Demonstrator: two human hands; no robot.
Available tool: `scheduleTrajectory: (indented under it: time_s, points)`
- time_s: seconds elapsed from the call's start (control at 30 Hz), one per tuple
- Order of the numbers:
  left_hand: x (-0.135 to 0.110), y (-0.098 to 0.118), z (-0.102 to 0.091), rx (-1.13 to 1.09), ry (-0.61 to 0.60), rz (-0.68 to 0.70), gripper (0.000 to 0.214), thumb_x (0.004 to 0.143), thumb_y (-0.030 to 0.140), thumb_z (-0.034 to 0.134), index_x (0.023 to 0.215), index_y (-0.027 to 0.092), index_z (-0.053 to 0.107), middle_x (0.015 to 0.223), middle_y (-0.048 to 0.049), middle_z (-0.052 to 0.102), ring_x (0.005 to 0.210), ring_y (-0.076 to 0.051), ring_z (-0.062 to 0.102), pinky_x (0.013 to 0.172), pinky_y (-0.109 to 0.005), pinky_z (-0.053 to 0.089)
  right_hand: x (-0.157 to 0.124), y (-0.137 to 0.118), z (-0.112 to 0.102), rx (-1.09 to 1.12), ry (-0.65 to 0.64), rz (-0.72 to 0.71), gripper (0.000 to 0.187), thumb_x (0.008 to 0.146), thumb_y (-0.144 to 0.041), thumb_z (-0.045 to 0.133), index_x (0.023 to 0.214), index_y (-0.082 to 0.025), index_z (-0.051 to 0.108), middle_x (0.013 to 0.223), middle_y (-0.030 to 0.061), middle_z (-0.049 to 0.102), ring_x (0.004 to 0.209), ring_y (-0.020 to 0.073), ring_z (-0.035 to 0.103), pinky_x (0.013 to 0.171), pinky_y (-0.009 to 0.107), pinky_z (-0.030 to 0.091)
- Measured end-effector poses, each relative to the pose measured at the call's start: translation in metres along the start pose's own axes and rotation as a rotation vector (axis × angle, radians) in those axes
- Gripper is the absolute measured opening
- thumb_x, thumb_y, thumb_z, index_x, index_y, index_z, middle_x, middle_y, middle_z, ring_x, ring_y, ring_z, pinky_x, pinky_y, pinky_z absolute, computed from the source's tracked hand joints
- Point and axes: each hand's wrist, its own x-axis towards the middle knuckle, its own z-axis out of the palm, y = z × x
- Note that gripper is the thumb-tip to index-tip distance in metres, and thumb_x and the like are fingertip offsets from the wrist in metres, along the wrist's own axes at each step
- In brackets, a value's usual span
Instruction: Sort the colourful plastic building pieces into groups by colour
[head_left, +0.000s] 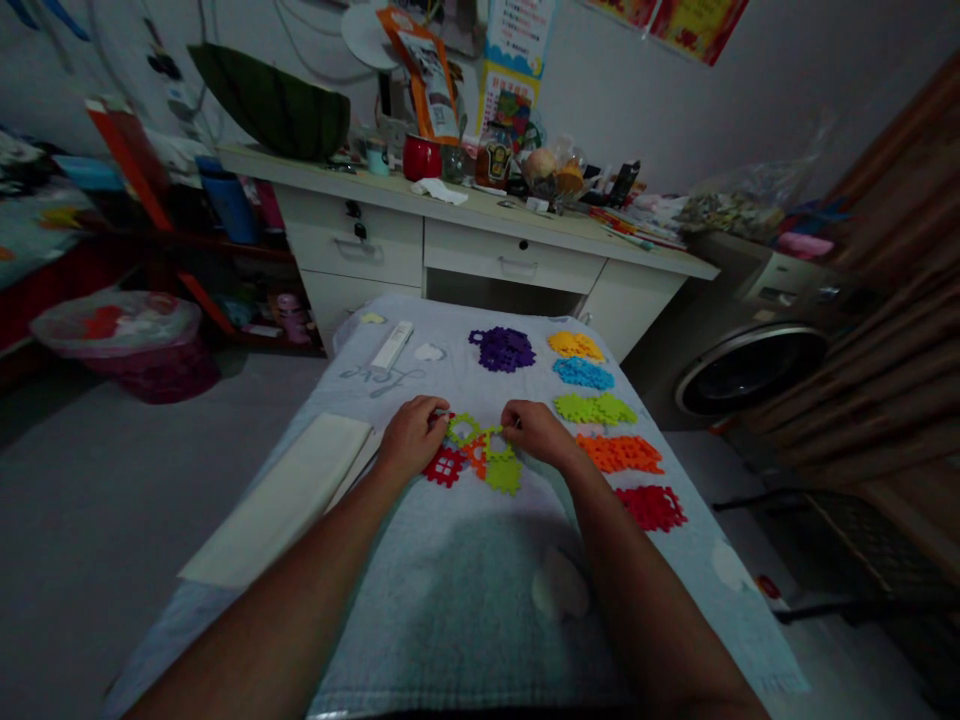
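Note:
On the cloth-covered table, interlocking plastic puzzle pieces lie between my hands: red, orange and lime green. My left hand is closed at the group's upper left, its fingertips pinching the edge of a lime-green ring-shaped piece. At the upper right, my right hand is closed with its fingertips on another lime-green piece. These pieces touch one another, though the fingers partly cover the outer edges. Beyond my hands sits a heap of purple pieces.
Sorted heaps of yellow, blue, green, orange and red pieces line the right side. A cream folded board and a white box lie left. A desk stands behind.

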Motion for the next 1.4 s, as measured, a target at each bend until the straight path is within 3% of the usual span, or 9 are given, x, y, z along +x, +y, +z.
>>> scheduleTrajectory:
  time_s: [0.1,0.27,0.4,0.63,0.8,1.0,1.17,1.27,1.4]
  points:
    - [0.0,-0.001,0.0,0.002,0.001,0.003,0.025,0.083,0.029,0.05,0.098,0.02,0.067,0.099,-0.0068,0.068,0.094,-0.022,0.062,0.089,-0.038,0.05,-0.005,0.022,-0.015,0.129,0.153,0.063,0.006,0.074,-0.011,0.059,0.074,-0.017,0.059,0.068,-0.0027,0.058,0.064,0.0111,0.051,0.061,0.021,0.035]
    - [0.0,0.0,-0.002,-0.005,-0.016,-0.006,0.025,0.083,0.03,0.05,0.097,0.019,0.067,0.1,-0.0077,0.068,0.092,-0.022,0.063,0.087,-0.038,0.05,-0.016,0.079,-0.048,0.277,0.51,0.232,0.003,0.072,-0.017,0.06,0.073,-0.018,0.057,0.062,-0.0044,0.055,0.057,0.0108,0.051,0.056,0.021,0.038]
    - [0.001,0.0,-0.002,-0.018,-0.02,-0.006,0.025,0.083,0.03,0.049,0.097,0.02,0.067,0.098,-0.0071,0.068,0.09,-0.022,0.062,0.089,-0.039,0.05,-0.025,0.12,-0.068,0.37,0.684,0.407,0.006,0.07,-0.015,0.061,0.073,-0.017,0.057,0.056,-0.0055,0.054,0.05,0.0103,0.053,0.05,0.021,0.042]
    - [0.001,-0.002,0.0,-0.007,-0.02,-0.003,0.024,0.083,0.028,0.049,0.098,0.02,0.066,0.099,-0.0069,0.068,0.093,-0.022,0.063,0.091,-0.039,0.05,-0.03,0.152,-0.074,0.418,0.725,0.605,0.012,0.066,-0.009,0.063,0.067,-0.017,0.055,0.05,-0.0046,0.054,0.044,0.0099,0.054,0.045,0.018,0.043]
    - [0.001,-0.002,0.0,-0.006,-0.025,0.0,0.024,0.081,0.028,0.05,0.097,0.019,0.066,0.099,-0.0075,0.068,0.092,-0.022,0.063,0.089,-0.038,0.05,-0.031,0.16,-0.069,0.135,0.662,0.675,0.011,0.067,-0.01,0.063,0.063,-0.018,0.057,0.049,-0.004,0.053,0.046,0.0106,0.052,0.047,0.02,0.038]
    - [0.001,0.0,-0.001,-0.023,-0.018,-0.002,0.023,0.081,0.028,0.05,0.095,0.02,0.066,0.097,-0.0068,0.068,0.09,-0.022,0.064,0.088,-0.038,0.05,-0.037,0.153,-0.069,-0.108,0.676,0.648,0.015,0.065,-0.008,0.065,0.058,-0.019,0.058,0.056,-0.0002,0.055,0.056,0.013,0.051,0.056,0.023,0.035]
    - [0.001,-0.002,0.0,0.005,-0.027,0.006,0.023,0.082,0.028,0.05,0.097,0.02,0.066,0.099,-0.0072,0.068,0.092,-0.022,0.063,0.089,-0.037,0.05,-0.035,0.114,-0.069,-0.146,0.616,0.566,0.007,0.074,-0.013,0.063,0.07,-0.019,0.062,0.068,0.0021,0.061,0.065,0.015,0.054,0.063,0.024,0.038]
    - [0.001,-0.002,0.0,0.012,-0.033,0.001,0.024,0.083,0.028,0.049,0.097,0.019,0.066,0.099,-0.0075,0.067,0.093,-0.022,0.063,0.088,-0.037,0.05,-0.032,0.074,-0.057,-0.037,0.46,0.325,0.001,0.078,-0.018,0.063,0.079,-0.018,0.063,0.076,0.0011,0.064,0.069,0.0134,0.055,0.065,0.023,0.039]
    - [0.001,0.0,0.0,0.009,-0.037,-0.005,0.024,0.082,0.027,0.05,0.098,0.018,0.066,0.098,-0.0078,0.067,0.092,-0.022,0.062,0.087,-0.037,0.05,-0.032,0.024,-0.029,0.081,0.046,0.01,0.003,0.08,-0.018,0.063,0.083,-0.017,0.063,0.074,-0.001,0.061,0.066,0.0109,0.052,0.063,0.022,0.037]
